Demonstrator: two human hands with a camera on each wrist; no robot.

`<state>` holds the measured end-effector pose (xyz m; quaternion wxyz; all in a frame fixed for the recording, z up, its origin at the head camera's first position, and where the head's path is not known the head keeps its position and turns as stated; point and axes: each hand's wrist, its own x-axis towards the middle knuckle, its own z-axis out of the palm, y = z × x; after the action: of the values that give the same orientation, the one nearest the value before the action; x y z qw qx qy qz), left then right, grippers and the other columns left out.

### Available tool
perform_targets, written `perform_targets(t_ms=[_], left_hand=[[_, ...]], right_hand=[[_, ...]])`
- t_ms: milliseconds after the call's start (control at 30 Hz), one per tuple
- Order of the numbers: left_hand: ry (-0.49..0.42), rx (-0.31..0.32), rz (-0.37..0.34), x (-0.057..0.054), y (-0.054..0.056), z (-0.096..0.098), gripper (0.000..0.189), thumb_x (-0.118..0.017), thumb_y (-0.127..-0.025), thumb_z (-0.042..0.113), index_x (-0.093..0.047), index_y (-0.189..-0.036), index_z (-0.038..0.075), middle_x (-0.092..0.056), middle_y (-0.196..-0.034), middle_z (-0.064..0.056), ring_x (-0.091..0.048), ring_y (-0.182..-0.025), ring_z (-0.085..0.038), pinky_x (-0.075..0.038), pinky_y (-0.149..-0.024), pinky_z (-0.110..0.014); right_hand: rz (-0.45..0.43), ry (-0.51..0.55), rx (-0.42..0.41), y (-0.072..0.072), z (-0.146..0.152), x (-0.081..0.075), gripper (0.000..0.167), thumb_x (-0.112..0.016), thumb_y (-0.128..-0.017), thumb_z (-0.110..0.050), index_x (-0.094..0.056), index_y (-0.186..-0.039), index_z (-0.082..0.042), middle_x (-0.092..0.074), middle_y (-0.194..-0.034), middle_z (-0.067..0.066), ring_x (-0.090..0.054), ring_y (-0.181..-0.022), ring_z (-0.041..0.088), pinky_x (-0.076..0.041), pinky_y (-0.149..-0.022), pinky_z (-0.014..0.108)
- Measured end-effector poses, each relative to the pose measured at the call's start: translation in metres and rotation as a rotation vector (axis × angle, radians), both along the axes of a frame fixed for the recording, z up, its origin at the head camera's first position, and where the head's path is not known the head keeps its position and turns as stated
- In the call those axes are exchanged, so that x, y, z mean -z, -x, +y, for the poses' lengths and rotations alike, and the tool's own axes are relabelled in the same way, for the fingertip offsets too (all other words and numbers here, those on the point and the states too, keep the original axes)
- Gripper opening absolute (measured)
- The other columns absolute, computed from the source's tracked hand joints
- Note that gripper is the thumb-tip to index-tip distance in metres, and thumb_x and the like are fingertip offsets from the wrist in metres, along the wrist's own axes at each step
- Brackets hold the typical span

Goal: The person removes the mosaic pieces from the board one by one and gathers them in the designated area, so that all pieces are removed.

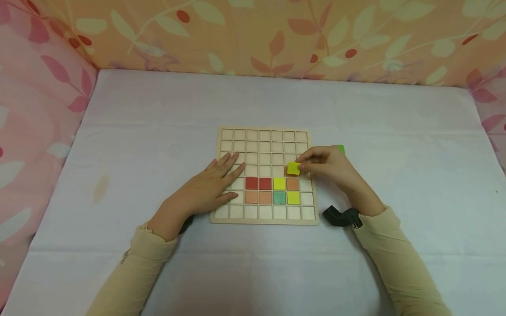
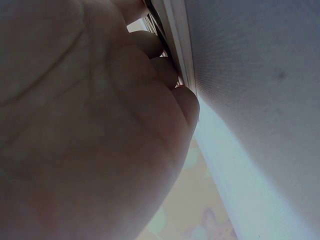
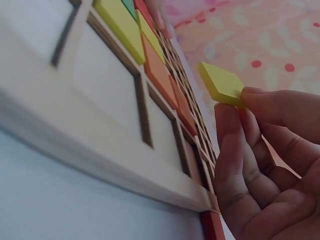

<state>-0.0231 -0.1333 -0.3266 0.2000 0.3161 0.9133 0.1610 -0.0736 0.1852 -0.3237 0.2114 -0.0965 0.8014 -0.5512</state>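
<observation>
My right hand (image 1: 334,169) pinches a yellow square tile (image 1: 293,168) between thumb and fingertips. In the right wrist view that tile (image 3: 222,85) is tilted above the wooden grid board (image 1: 265,222). In the head view it overlaps an orange tile, of which only an edge shows. Spread flat, the fingers of my left hand (image 1: 207,186) rest on the board's left side. Two rows of coloured tiles sit in the grid: red tiles (image 1: 251,183), a yellow tile (image 1: 279,183) and an orange tile (image 1: 292,184) above orange tiles (image 1: 265,197), a teal tile (image 1: 279,198) and another yellow tile (image 1: 293,198).
A green piece (image 1: 340,149) shows partly behind my right hand, off the board. Low in the right wrist view, a red piece (image 3: 213,227) lies by the board's edge. White cloth (image 1: 415,175) covers the table, with patterned fabric (image 1: 245,39) standing behind it.
</observation>
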Motion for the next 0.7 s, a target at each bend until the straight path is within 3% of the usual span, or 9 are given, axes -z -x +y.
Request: perform_targets(t_ms=[500, 700], left_hand=[[0.007, 0.006, 0.018, 0.002, 0.001, 0.000, 0.068, -0.049, -0.098, 0.035, -0.015, -0.152, 0.011, 0.005, -0.158, -0.011, 0.007, -0.143, -0.024, -0.006, -0.115, -0.045], [0.007, 0.003, 0.010, 0.001, 0.000, 0.000, 0.068, -0.050, -0.098, 0.035, -0.015, -0.152, 0.011, 0.005, -0.157, -0.012, 0.007, -0.143, -0.025, -0.005, -0.115, -0.045]], right_hand=[[0.022, 0.049, -0.045, 0.002, 0.016, -0.006, 0.016, -0.070, -0.084, -0.002, -0.067, -0.096, 0.007, -0.069, -0.078, 0.011, -0.062, -0.065, 0.022, -0.052, -0.062, 0.028], [0.027, 0.040, -0.066, 0.004, 0.024, -0.008, 0.016, -0.069, -0.084, -0.002, -0.067, -0.097, 0.008, -0.070, -0.081, 0.007, -0.062, -0.067, 0.024, -0.054, -0.064, 0.029]])
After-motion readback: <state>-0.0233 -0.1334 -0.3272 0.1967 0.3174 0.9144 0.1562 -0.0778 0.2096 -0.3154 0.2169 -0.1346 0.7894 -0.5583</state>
